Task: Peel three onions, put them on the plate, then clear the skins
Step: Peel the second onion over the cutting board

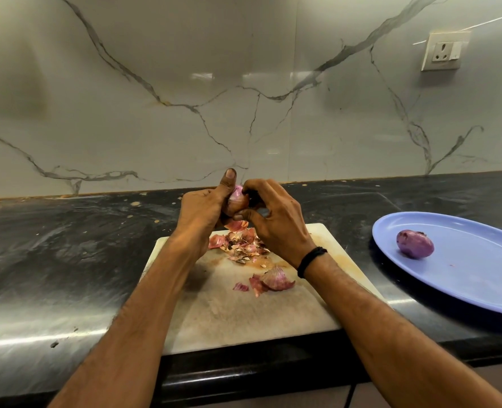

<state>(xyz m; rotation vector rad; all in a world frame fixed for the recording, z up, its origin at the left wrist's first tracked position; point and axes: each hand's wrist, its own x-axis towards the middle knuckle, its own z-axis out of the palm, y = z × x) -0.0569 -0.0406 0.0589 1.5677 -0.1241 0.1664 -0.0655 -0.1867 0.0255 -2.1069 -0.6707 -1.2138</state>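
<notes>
My left hand (pixel 204 207) grips a partly skinned red onion (pixel 237 198) above the far edge of the pale cutting board (pixel 238 313), thumb pointing up. My right hand (pixel 276 222) pinches the onion's skin from the right with curled fingers. A pile of dry skins (pixel 241 244) lies on the board under the hands. A larger curved purple skin piece (pixel 274 279) lies nearer me on the board. One peeled purple onion (pixel 415 243) rests on the blue plate (pixel 479 278) at the right.
The black stone counter (pixel 67 245) runs left and right of the board, with small skin crumbs near the marble backsplash. A wall socket (pixel 444 51) sits high on the right. The counter's front edge lies just below the board.
</notes>
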